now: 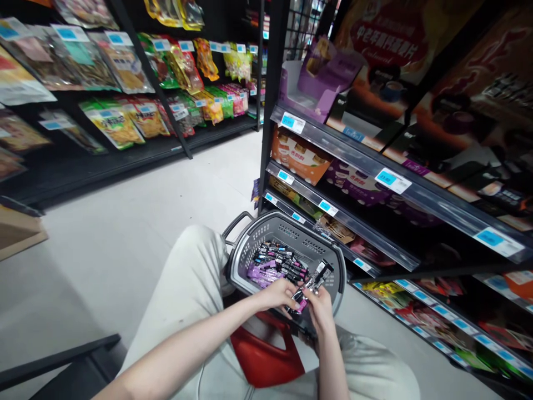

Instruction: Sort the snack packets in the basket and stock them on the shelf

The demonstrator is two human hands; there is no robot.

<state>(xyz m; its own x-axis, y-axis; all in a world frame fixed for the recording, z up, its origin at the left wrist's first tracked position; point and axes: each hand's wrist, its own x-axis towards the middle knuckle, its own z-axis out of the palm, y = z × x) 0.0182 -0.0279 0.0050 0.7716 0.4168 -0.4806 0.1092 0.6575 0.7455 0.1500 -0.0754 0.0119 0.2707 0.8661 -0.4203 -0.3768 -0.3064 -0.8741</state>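
Observation:
A grey shopping basket (250, 244) rests against my knee, filled with several small black, pink and purple sachets (277, 265). Over its near rim my left hand (280, 293) is closed on sachets at the pile's edge. Right beside it, my right hand (320, 306) grips a bunch of the same black sachets (317, 278), which fan up from my fingers. The two hands touch each other.
A dark shelf unit (416, 191) with blue price tags and boxed goods stands right of the basket. Racks of hanging snack bags (125, 83) line the far left. A red stool (264, 350) sits under me on the pale floor (125, 222).

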